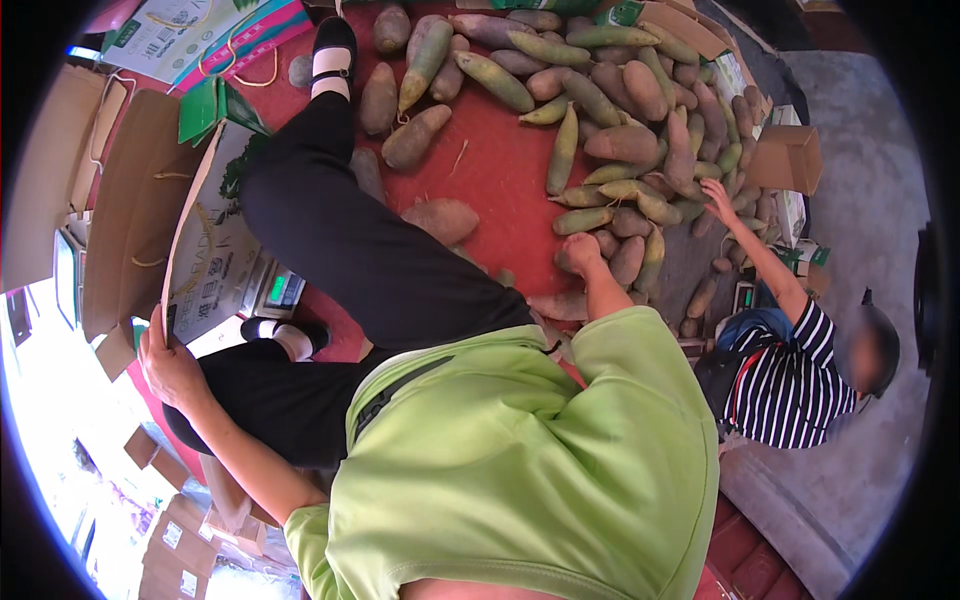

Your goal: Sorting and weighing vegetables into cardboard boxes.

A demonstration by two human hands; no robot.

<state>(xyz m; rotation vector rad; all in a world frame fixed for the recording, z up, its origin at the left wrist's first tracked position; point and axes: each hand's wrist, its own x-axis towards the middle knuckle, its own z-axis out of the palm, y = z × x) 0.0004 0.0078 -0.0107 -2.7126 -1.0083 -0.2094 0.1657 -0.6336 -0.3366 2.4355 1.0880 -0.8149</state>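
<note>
My left hand point(172, 370) is closed on the upper edge of an upright white cardboard box point(208, 262) with green printing. The box stands at or on a scale point(272, 288) with a lit green display. My right hand point(580, 253) is drawn into a fist at the near edge of a radish heap. Its fingertips are hidden, and whatever it may hold does not show. Right beside it lie several large green and reddish-brown radishes point(627, 262). Left of it, another big radish point(440, 220) rests on the red ground cover point(470, 165).
At the right a person in a striped shirt point(790, 380) stretches a hand point(718, 203) to the heap. Brown cardboard point(135, 210) stands at the left, and a printed carton point(190, 40) lies at the upper left. A small open box point(787, 158) sits beyond the heap.
</note>
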